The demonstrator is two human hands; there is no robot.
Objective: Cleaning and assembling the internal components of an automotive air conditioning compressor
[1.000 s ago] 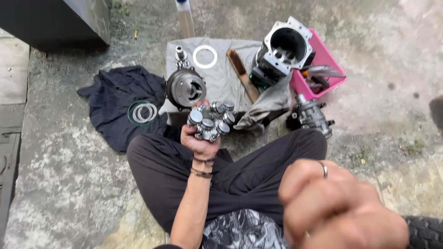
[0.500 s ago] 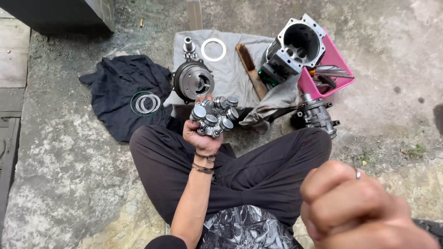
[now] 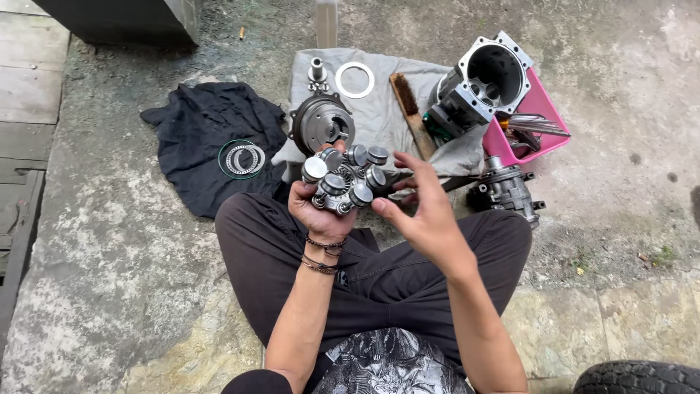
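Two hands (image 3: 364, 208), seven-piston cluster (image 3: 344, 179), two rings (image 3: 243, 158)

Rough, mottled concrete ground (image 3: 109, 277) lies in soft daylight, with weathered wooden planks (image 3: 29, 87) at the left and a dark box (image 3: 124, 18) above.

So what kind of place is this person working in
Probably an outdoor yard used for makeshift mechanical repair. The person sits on rough concrete ground, with a grey cloth spread under metal machine parts, an open metal housing, and a black rubber tyre beside them.
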